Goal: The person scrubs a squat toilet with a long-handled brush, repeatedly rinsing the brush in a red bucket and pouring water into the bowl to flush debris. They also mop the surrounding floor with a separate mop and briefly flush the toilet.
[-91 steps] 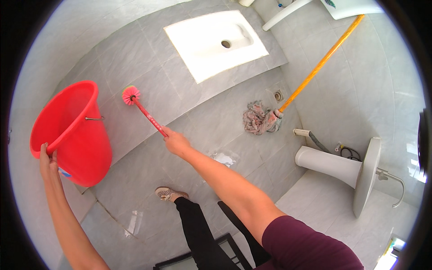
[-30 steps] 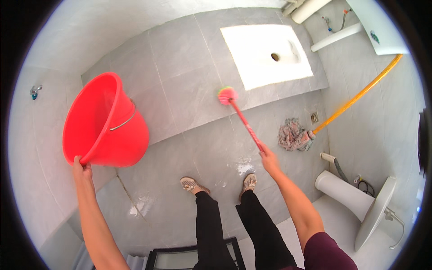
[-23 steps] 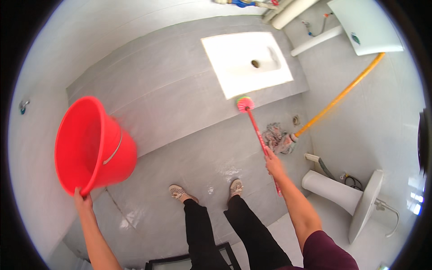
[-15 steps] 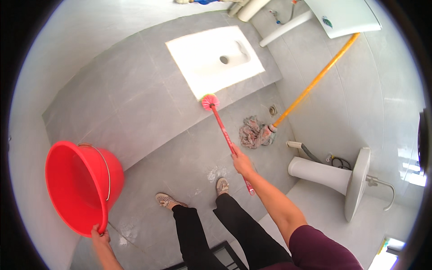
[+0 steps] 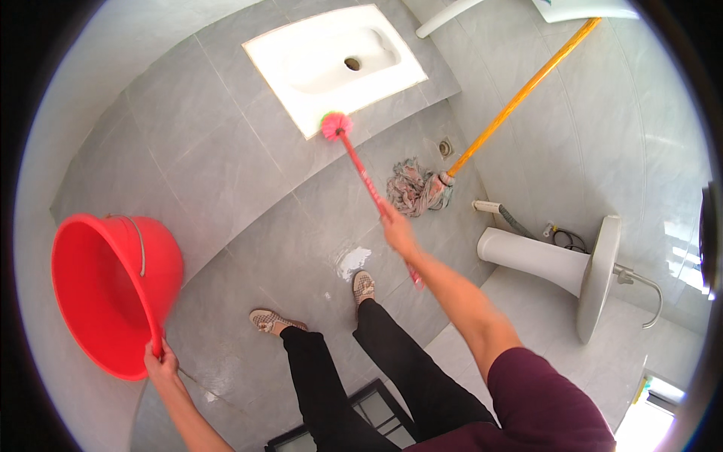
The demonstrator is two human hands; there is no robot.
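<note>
Left fingers [image 5: 155, 357] gripped red plastic bucket [image 5: 120, 290], right fingers [image 5: 387, 215] red-handled round pink brush [image 5: 358, 164]; neither set down, work looked unfinished.

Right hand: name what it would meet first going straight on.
Beyond the held red-handled pink brush, probably the near corner of the white ceramic squat toilet; depth is unclear.

Holds a bucket [image 5: 163, 260] tilted at the left of the frame, gripping its rim with the left hand [image 5: 160, 363]. Grasps a brush [image 5: 363, 175] near the centre with the right hand [image 5: 398, 230], its head at the lower corner of the squat toilet [image 5: 297, 56], top centre. Stands on the floor [image 5: 282, 248], with a mop [image 5: 497, 128] at upper right and a sink [image 5: 599, 290] farther right.
</note>
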